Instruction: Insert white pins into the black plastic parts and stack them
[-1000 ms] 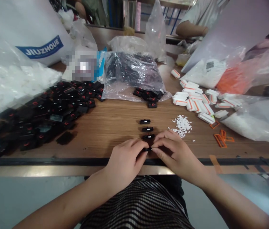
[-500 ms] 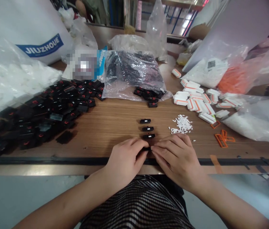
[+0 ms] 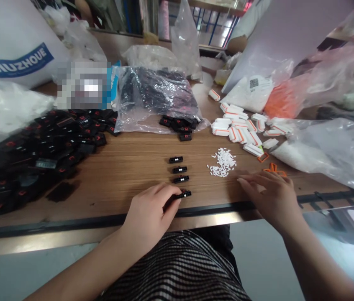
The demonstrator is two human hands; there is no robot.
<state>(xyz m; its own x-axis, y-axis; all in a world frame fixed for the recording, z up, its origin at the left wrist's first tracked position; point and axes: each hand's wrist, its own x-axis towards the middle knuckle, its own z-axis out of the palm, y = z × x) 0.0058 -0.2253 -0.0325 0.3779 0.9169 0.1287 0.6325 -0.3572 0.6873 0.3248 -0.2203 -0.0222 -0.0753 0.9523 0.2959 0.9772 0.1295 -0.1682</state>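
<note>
Near the table's front edge, my left hand (image 3: 153, 209) pinches a black connector housing (image 3: 186, 194) between thumb and fingers. One white dot shows on its face. Three similar black housings (image 3: 180, 179) lie in a column just beyond, each with two white dots. Off to the right, my right hand (image 3: 269, 194) is low over the table, thumb and forefinger drawn together on a small white plug (image 3: 239, 179). Beyond those fingertips and to the left lies a loose pile of small white plugs (image 3: 225, 159).
Many black housings (image 3: 39, 146) are heaped at left. A clear bag of black parts (image 3: 156, 92) lies at the back. White connectors with orange strips (image 3: 239, 129) are at right, with orange frames (image 3: 273, 168) by my right hand. Plastic bags (image 3: 330, 146) line the right side.
My right hand has left the black housing and moved right to a stray white plug. My left hand keeps hold of the housing. The whole view has shifted to the right.
</note>
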